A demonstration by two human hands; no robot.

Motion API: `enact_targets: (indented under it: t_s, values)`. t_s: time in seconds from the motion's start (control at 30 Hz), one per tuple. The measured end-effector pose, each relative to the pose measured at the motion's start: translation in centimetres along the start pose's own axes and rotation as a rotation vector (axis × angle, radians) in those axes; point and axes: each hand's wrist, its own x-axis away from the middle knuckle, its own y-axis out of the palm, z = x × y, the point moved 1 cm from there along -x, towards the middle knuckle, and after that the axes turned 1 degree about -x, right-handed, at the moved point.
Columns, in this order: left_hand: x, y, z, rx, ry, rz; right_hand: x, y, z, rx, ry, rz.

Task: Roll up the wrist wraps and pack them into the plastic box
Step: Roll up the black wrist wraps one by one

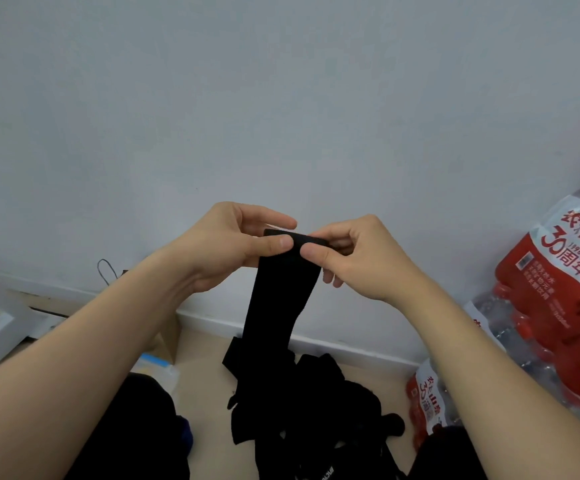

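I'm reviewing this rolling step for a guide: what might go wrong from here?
The long black fabric wrist wrap hangs from the left hand and right hand into the heap of black wraps on the floor; rolling may snag or lift others.
Both hands pinch only its top edge, so the first turn may start skewed and roll loose.
The translucent plastic box lies partly hidden behind the left forearm, easy to knock.

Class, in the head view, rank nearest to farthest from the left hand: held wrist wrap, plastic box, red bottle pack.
1. wrist wrap: pinched by left hand.
2. plastic box: floor, lower left.
3. red bottle pack: far right.
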Motion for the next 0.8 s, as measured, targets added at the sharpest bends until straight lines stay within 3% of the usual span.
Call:
enact_targets:
  t_s: [0.2, 0.33, 0.5, 0.8]
  values:
    - [0.44, 0.16, 0.15, -0.112, -0.047, -0.150, -0.11, 0.13, 0.00, 0.046, -0.043, 0.105]
    - [0.36, 0.27, 0.24, -0.060, -0.041, -0.071, -0.10, 0.57, 0.07, 0.136, -0.098, 0.097]
    - [0.35, 0.20, 0.25, -0.094, 0.003, 0.030, 0.06, 0.47, 0.25, 0.081, -0.006, -0.104]
    - [0.21, 0.50, -0.17, -0.102, -0.034, -0.046, -0.30, 0.94, 0.10, 0.022, -0.030, 0.013]
